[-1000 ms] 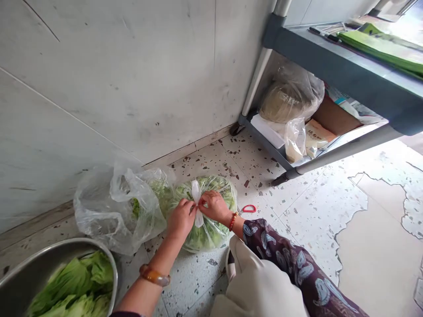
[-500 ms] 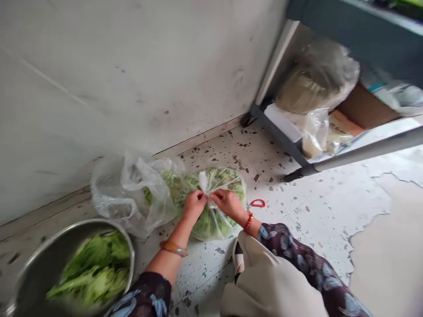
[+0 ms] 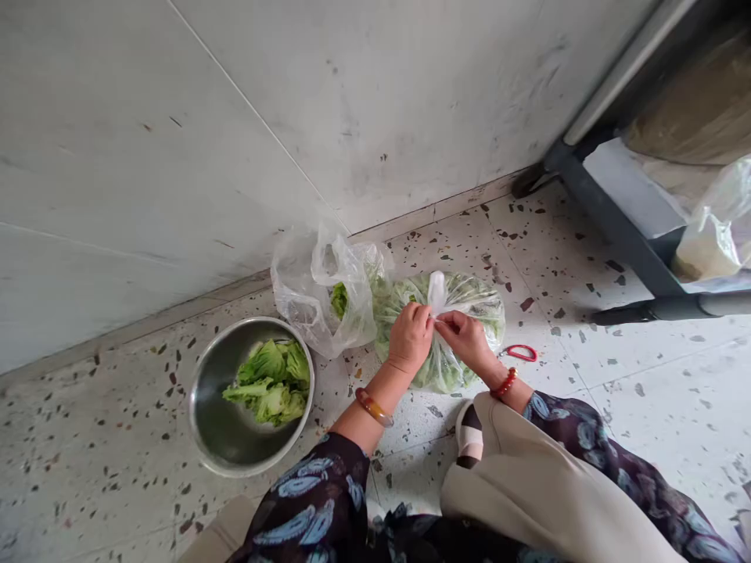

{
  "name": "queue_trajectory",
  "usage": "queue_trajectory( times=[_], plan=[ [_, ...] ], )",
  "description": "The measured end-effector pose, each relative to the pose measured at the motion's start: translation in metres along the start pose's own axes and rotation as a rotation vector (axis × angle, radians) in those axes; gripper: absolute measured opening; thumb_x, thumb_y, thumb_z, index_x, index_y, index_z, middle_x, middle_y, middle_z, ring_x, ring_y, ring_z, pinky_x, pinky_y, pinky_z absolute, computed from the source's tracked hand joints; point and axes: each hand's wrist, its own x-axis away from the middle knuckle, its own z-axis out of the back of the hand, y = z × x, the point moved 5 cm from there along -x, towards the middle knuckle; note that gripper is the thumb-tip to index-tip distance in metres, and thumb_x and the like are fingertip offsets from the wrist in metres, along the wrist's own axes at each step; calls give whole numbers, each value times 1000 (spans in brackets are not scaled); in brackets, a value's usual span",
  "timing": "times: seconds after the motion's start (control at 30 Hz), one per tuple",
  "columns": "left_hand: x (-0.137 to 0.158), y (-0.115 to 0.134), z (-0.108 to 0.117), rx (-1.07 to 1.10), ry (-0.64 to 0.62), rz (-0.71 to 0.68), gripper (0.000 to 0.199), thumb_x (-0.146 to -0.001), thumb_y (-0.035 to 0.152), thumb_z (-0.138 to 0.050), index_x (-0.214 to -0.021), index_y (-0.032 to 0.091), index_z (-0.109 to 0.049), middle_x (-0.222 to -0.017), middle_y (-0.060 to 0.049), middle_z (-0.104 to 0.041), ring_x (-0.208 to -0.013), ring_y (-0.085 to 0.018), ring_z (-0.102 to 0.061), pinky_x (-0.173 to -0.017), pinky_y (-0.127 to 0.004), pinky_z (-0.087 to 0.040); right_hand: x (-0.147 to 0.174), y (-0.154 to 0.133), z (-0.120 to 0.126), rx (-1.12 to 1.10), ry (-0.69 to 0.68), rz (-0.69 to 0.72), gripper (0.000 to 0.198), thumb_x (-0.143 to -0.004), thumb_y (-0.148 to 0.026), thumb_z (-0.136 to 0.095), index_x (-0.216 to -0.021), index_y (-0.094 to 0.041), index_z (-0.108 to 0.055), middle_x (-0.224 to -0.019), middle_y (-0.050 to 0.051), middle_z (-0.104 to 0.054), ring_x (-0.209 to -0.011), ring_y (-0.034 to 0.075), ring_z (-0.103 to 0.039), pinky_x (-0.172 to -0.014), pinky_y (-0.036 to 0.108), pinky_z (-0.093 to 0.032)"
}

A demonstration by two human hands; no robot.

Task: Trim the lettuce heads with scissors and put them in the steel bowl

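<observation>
A clear plastic bag [image 3: 486,301] full of leafy greens rests on the floor in front of me, its top gathered into a whitish twist. My left hand [image 3: 411,335] pinches the gathered neck from the left. From the right, the fingertips of my right hand [image 3: 466,338] are closed on the same neck, almost touching the left ones. Whether the neck is knotted is hidden by my fingers. Just right of the bag lies a red-handled tool [image 3: 522,353], partly hidden, perhaps scissors.
Left of the bag, a crumpled clear plastic bag [image 3: 320,293] with some greens leans near the wall [image 3: 246,180]. A steel bowl [image 3: 205,422] holds lettuce leaves [image 3: 273,383]. At the right stands a grey wheeled cart [image 3: 622,223] with bagged goods on its lower shelf.
My view has swung left and down, so the bowl shows whole and less of the cart is visible. Both hands stay at the bag's neck.
</observation>
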Motion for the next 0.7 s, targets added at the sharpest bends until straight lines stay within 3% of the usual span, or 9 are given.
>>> queue_trajectory(
  times=[0.1,0.23,0.47,0.7],
  plan=[
    [-1,8,3,-195,-21,-157,15,-95,8,-57,-103,20,-62,-102,-10,-66,-95,-25,-63,-88,-39,-54,3,-7,1,44,-7,8,26,-89,-44,-63,-81,-21,-72,-75,6,-75,-64,18,-65,-63,30,-50],
    [-6,11,2,-339,-141,-231,14,-97,8,-55,-101,18,-64,-103,-10,-67,-97,-25,-65,-91,-39,-56,4,-11,2,60,-25,23,24,-88,-42,-62,-77,-21,-69,-72,5,-74,-62,19,-64,-61,31,-49],
    [-26,4,-6,-201,-521,-108,17,-88,5,-60,-85,18,-71,-94,-7,-70,-89,-21,-69,-87,-32,-56,10,-7,0,64,-47,100,16,-88,-30,-60,-77,-22,-67,-73,4,-74,-66,19,-65,-65,32,-50],
    [-29,-9,-13,-64,-587,-41,17,-71,3,-68,-67,20,-65,-70,0,-66,-73,-18,-63,-72,-26,-49,13,-15,3,93,-102,278,16,-95,-26,-62,-80,-23,-69,-76,4,-75,-68,20,-68,-68,33,-54]
  ],
)
